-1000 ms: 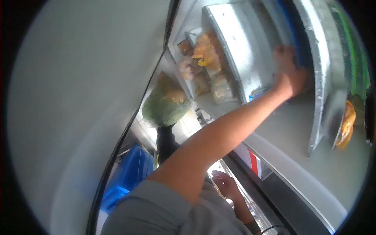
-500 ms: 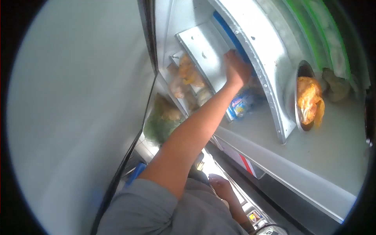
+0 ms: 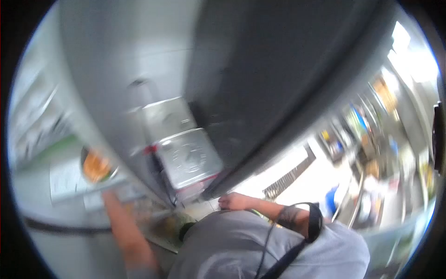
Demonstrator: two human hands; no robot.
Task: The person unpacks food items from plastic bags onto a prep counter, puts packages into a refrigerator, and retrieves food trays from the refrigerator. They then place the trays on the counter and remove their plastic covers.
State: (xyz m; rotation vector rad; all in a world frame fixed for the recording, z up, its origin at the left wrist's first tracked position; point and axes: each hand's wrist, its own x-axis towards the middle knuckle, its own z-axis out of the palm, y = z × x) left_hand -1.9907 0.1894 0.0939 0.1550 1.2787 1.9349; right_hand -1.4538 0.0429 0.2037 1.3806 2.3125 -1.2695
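By the shirt (image 3: pixel 227 242) hung the right hand (image 3: pixel 233 202); farther out was the left hand (image 3: pixel 109 199), and blur left me unable to tell either grip's opening or hold. Just beyond the left hand sat the orange food (image 3: pixel 96 166), where slow, level handling seemed wisest.

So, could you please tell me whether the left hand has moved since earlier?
Yes: the left hand, though blurred, is now closer to the orange item.
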